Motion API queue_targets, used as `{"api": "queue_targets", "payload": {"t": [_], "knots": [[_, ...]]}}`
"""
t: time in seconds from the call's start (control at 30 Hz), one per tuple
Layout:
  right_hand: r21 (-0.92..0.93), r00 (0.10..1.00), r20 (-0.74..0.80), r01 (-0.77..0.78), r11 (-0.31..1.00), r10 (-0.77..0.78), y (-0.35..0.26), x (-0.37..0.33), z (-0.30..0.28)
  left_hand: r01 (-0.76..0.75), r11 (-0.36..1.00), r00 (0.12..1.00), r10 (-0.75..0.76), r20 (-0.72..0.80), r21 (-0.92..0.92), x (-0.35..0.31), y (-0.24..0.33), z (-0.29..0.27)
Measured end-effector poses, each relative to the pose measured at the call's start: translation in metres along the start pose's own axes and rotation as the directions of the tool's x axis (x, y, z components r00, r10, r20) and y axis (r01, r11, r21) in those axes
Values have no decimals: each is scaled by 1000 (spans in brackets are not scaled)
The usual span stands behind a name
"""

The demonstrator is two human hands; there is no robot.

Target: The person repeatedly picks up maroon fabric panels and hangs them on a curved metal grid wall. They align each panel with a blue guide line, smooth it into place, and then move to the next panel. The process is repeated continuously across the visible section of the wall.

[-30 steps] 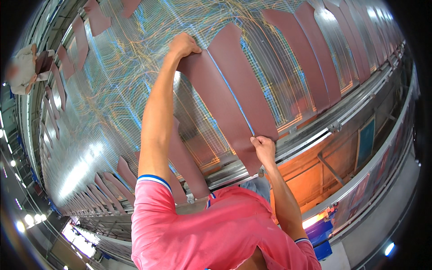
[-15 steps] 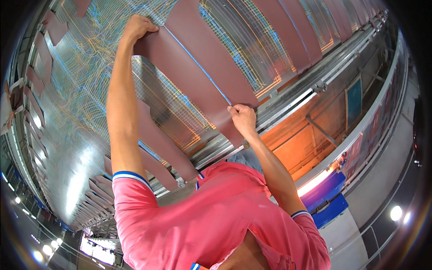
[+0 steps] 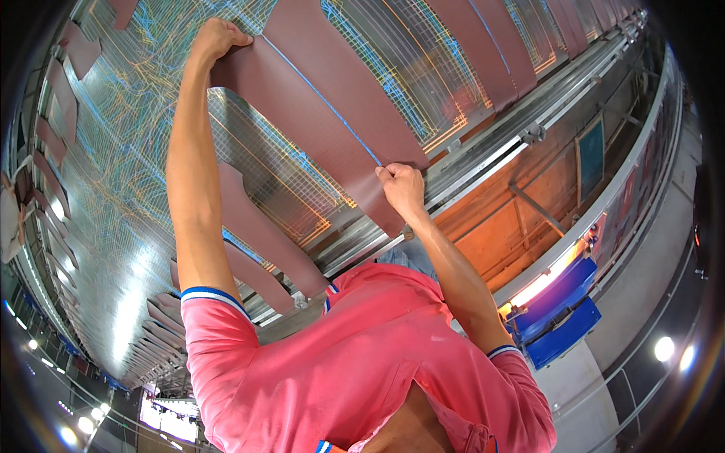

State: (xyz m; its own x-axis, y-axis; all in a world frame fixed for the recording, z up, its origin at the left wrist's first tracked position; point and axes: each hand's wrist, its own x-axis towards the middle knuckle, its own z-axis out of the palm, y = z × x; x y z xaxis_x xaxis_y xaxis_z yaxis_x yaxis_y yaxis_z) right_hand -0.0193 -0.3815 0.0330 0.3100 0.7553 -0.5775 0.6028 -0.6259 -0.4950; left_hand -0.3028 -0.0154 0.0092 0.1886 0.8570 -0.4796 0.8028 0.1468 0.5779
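Holding a long brown panel (image 3: 302, 128) by its inner edge, flat on a wide table (image 3: 136, 226) printed with blue and orange lines — gripping the far corner in the curled left hand (image 3: 217, 38), pinching close to the near end with thumb and forefinger of the right hand (image 3: 402, 189). Lying slantwise from hand to hand, near end reaching over the metal rail (image 3: 483, 177). Set just beside a second brown panel (image 3: 332, 68), parted from it by a narrow blue line (image 3: 313, 87). Apparently lining up the edge along that line. Probably calling next for a small, even adjustment with both hands — keeping the edge straight before letting go. Impossible to see the fingertips beneath.
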Motion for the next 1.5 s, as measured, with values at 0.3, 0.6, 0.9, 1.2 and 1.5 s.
{"api": "queue_targets", "payload": {"t": [0.3, 0.6, 0.9, 1.2, 1.5], "knots": [[-21, 1000, 14, -23, 1000, 23, -1, 1, -1, -1, 1000, 1000, 1, 2, 8, -1, 2, 1], [-39, 1000, 19, -10, 999, 11, -6, 2, -4, -8, 999, 1000, 9, -23, 46, -4, 1, -6], [-47, 1000, 14, 3, 999, -3, -9, 0, -5, 33, 998, 998, -30, -46, 60, 1, -2, 2], [-38, 1000, 12, -3, 999, 3, -9, 0, -6, 16, 998, 996, -11, -84, 54, -6, 5, 4], [-19, 1000, 22, -13, 1000, 13, -15, 0, -9, -35, 992, 986, 54, -159, 120, -25, 7, 9]]}}
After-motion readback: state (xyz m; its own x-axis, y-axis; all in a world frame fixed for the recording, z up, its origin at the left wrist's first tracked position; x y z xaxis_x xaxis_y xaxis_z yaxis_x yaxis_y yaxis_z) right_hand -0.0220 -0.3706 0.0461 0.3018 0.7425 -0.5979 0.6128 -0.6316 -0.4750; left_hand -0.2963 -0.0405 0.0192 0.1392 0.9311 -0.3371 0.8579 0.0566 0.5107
